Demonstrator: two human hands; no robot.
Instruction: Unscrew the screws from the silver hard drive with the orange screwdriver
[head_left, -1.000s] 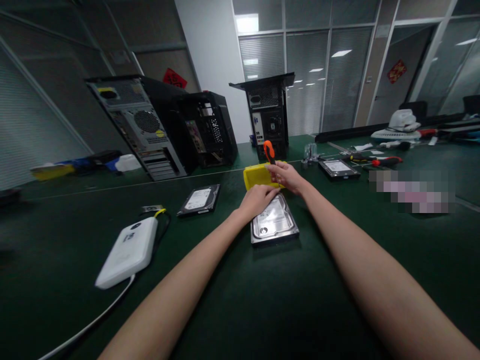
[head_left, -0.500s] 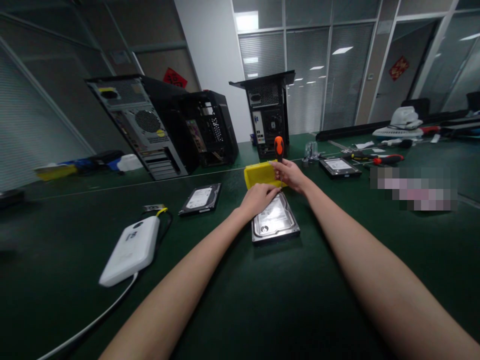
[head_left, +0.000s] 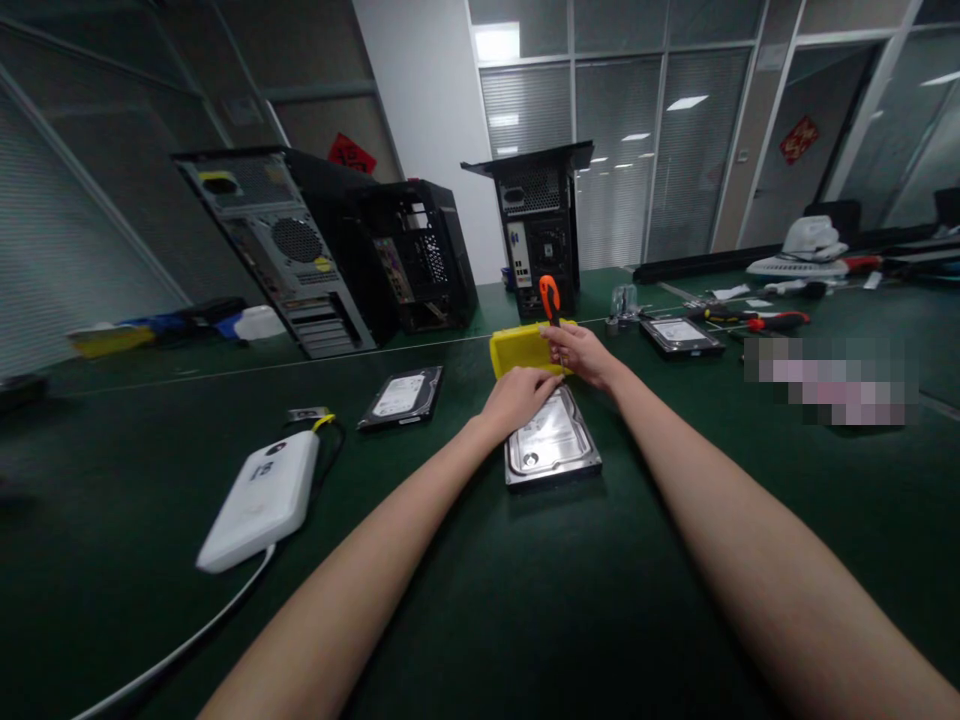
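Observation:
A silver hard drive [head_left: 551, 447] lies flat on the green table in front of me. My left hand [head_left: 516, 397] rests closed on the drive's far left corner, fingers pressed down on it. My right hand [head_left: 581, 352] is closed round an orange-handled screwdriver [head_left: 549, 297], held upright with its tip at the drive's far edge. Just behind both hands sits a yellow box [head_left: 519, 349].
A second hard drive [head_left: 401, 396] lies to the left, and a third [head_left: 679, 334] at the right with screwdrivers [head_left: 772, 320] beyond it. A white device [head_left: 262, 496] with cables lies near left. Three computer towers [head_left: 292, 250] stand at the back.
The screwdriver handle has swung from left to right and back to the left while my right hand stays at the drive's far edge. My left hand has held its place.

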